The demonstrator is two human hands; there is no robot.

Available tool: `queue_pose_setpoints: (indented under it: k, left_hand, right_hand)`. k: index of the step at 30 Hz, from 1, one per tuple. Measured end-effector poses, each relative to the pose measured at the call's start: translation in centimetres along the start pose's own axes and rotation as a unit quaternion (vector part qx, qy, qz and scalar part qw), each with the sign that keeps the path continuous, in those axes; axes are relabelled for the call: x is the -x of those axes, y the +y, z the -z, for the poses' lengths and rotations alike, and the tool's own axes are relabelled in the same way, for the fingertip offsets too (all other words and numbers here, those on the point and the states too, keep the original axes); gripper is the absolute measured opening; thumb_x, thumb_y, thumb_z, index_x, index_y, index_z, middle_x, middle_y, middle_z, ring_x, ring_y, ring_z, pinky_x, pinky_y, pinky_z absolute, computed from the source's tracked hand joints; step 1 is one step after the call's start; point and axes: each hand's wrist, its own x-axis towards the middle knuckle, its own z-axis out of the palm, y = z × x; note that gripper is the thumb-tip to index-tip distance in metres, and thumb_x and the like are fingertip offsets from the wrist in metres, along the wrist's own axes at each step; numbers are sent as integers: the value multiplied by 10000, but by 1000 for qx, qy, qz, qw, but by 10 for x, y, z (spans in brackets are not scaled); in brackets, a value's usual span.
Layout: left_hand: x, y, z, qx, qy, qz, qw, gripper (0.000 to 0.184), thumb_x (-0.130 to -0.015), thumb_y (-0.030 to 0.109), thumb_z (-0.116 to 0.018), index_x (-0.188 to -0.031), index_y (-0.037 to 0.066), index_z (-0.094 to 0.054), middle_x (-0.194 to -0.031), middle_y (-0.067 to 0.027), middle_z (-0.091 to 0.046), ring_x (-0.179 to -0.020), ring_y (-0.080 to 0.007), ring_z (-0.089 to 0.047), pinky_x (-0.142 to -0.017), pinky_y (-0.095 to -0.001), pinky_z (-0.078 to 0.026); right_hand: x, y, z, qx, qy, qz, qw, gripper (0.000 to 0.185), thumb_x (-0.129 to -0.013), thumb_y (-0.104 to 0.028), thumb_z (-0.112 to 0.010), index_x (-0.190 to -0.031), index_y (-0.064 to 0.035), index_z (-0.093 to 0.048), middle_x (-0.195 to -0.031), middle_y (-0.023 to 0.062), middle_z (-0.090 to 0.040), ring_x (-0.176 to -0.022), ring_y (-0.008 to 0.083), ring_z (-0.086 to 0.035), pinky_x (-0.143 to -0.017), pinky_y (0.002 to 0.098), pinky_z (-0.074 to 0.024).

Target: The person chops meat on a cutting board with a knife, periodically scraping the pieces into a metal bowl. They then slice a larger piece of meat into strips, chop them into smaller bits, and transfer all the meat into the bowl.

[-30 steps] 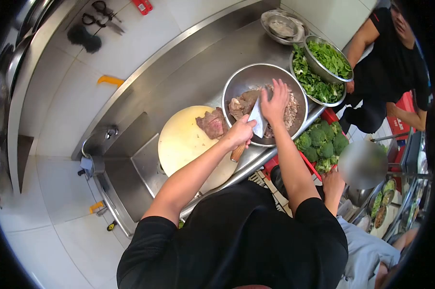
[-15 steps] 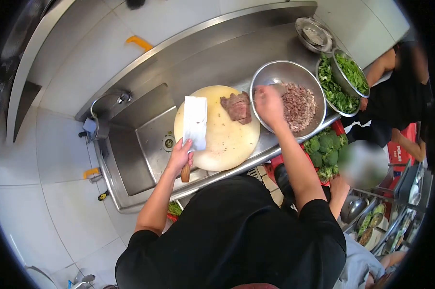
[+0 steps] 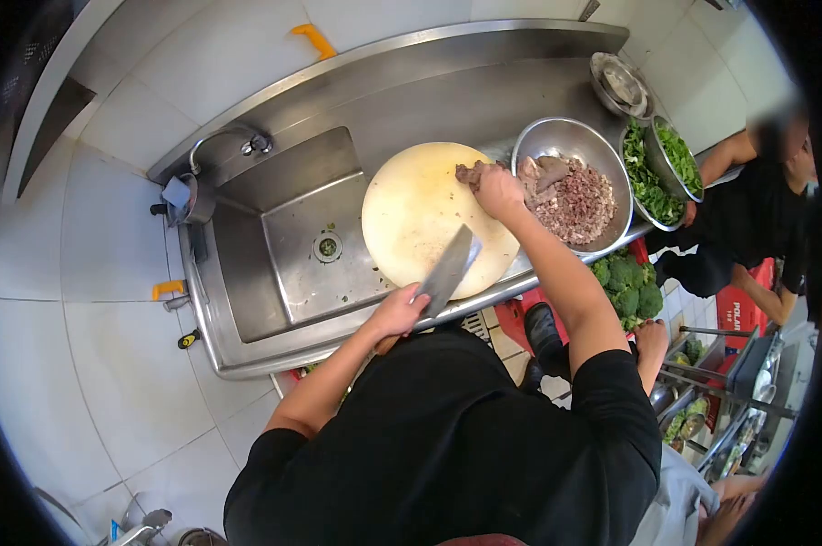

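Observation:
My left hand is wrapped round the handle of a cleaver, its blade tilted over the near edge of a round cutting board. My right hand is closed on a dark piece of meat at the board's right side. Part of that meat is hidden under my fingers. Just right of this hand stands a steel bowl holding chopped meat and a larger pale-brown meat piece.
A sink basin with a faucet lies left of the board. Bowls of leafy greens and a stack of steel bowls stand at right. Broccoli sits below the counter edge. A co-worker is at far right.
My right hand has left the bowl and taken hold of the meat on the board. The cleaver has moved toward me and tilted, its blade now pointing up to the right.

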Motion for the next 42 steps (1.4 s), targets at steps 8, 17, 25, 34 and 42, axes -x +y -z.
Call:
queue_pose_setpoints:
  k: [8, 17, 25, 34, 42]
  left_hand:
    - [-55, -6, 55, -60, 147, -10, 987, 311, -1068, 284, -550, -1279, 65, -614, -735, -105, -670, -493, -212, -610, -478, -378, -522]
    - [-43, 14, 100, -134, 201, -6, 970, 295, -1050, 250, -544, -1217, 15, -605, -888, -217, -722, -593, -315, -695, -503, -445, -565]
    - [-42, 17, 98, -156, 205, 9, 966, 300, -1052, 240, -546, -1232, 2, -580, -927, -241, -727, -635, -336, -716, -512, -441, -574]
    - [-47, 11, 101, -155, 187, 11, 970, 326, -1043, 234, -552, -1240, -24, -576, -925, -247, -726, -580, -331, -701, -495, -443, -567]
    - [-28, -5, 101, -104, 199, 9, 974, 331, -1048, 235, -553, -1289, 11, -594, -926, -214, -736, -576, -293, -693, -530, -433, -561]
  right_hand:
    - [-14, 29, 59, -390, -13, -126, 912, 351, -891, -245, -611, -973, 61, -761, -984, 250, -752, -919, 337, -734, -870, 443, -581]
    - [15, 4, 91, -740, -127, -87, 654, 203, -962, -101, -658, -1087, 46, -723, -974, 102, -729, -830, 192, -688, -718, 361, -581]
    - [46, -37, 101, -691, -162, -5, 704, 273, -985, 17, -603, -1228, -29, -720, -930, 32, -737, -713, 65, -602, -594, 244, -455]
    - [59, -60, 96, -792, -157, 27, 589, 263, -1009, -65, -649, -1261, -29, -715, -1028, 29, -752, -881, 114, -672, -784, 254, -513]
    - [89, -46, 25, -326, 110, 236, 909, 488, -803, 75, -595, -1206, -141, -765, -1416, 67, -674, -1438, 376, -514, -1135, 456, -470]
